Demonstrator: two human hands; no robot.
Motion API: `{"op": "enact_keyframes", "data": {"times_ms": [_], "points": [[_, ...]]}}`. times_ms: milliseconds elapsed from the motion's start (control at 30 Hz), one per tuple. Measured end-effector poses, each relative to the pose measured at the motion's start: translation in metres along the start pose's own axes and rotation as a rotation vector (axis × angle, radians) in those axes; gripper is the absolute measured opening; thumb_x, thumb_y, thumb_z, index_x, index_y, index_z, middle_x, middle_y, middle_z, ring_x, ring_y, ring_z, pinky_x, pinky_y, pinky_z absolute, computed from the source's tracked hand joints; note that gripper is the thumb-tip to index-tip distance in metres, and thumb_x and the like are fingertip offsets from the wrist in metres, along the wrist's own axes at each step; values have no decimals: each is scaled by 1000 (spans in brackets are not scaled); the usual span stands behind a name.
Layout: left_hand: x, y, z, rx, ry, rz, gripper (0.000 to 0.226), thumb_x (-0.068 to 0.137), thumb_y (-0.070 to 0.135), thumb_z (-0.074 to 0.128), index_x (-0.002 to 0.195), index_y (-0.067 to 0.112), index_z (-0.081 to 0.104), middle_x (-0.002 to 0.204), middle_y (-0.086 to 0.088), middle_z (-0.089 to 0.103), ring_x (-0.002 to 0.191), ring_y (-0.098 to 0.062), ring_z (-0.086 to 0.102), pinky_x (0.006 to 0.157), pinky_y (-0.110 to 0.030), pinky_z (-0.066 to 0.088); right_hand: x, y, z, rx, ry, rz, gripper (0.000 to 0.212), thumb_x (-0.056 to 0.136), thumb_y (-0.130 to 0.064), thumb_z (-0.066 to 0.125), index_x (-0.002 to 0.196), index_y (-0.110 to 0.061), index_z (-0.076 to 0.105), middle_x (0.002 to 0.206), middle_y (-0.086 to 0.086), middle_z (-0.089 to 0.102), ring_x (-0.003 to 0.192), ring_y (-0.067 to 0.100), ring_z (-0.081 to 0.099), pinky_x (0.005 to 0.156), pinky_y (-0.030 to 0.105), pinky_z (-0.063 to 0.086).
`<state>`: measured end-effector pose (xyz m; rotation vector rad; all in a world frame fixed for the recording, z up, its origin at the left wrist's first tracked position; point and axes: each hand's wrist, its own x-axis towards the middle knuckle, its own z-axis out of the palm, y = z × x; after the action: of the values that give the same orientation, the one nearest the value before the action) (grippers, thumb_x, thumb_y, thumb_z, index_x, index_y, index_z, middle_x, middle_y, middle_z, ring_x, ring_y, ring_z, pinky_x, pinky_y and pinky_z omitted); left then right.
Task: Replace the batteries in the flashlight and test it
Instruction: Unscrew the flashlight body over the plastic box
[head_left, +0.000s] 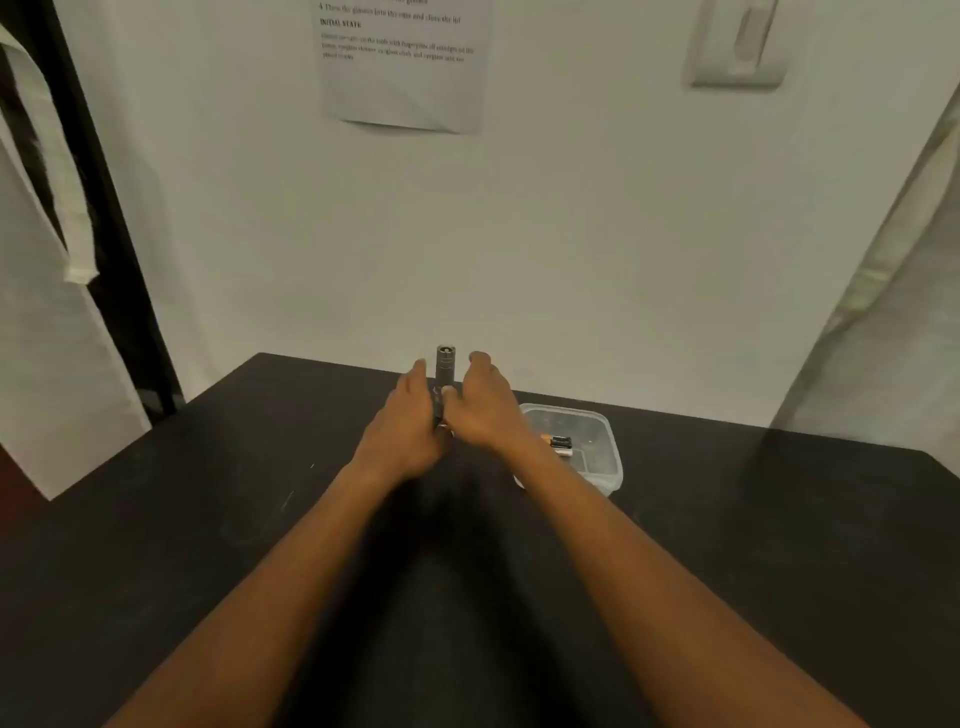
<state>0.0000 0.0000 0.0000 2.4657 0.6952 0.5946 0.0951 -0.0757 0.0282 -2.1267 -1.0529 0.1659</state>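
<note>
A dark grey flashlight (445, 364) points away from me, held above the far part of the black table (208, 519). My left hand (410, 426) grips its near end from the left. My right hand (483, 410) closes on it from the right, with fingers on the body just below the head. The lower part of the flashlight is hidden between my hands. Loose batteries (560, 444) lie in a clear plastic container (597, 457) just right of my right wrist.
A white wall stands right behind the table's far edge, with a printed sheet (405, 62) taped up high. White cloth hangs at the left (52, 208) and right (883, 338) sides. A dark door frame (114, 260) runs down the left.
</note>
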Motion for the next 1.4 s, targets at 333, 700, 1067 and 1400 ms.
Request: {"op": "enact_keyframes", "data": {"times_ms": [333,700,1067,1400], "points": [[62,-29,21,-198,54,74,39,93,13,60,131,15,49,115,-3,67,98,-20,65,86,-44,58,59,6,24,134,-73,147,40,102,-15,48,139,-1,40,132,19,59,112,30,60,83,33,46],[32,-26,14,-171,137,144,29,89,4,58,110,24,54,101,4,65,87,-14,65,71,-36,56,30,-3,17,53,20,88,30,104,-27,53,120,-2,57,116,16,66,98,28,64,78,34,51],[-42,25,-17,-263,162,60,44,92,36,71,130,17,57,118,0,70,101,-18,69,86,-40,60,-72,-29,-51,243,180,64,16,99,-24,56,86,-16,59,75,-4,60,65,8,55,56,22,44],[-102,52,3,-744,-111,-61,31,83,26,82,110,20,69,112,-4,68,103,-21,69,80,-39,64,-157,29,-64,773,90,327,26,98,-26,57,111,-9,73,90,7,81,84,17,79,79,31,63]]}}
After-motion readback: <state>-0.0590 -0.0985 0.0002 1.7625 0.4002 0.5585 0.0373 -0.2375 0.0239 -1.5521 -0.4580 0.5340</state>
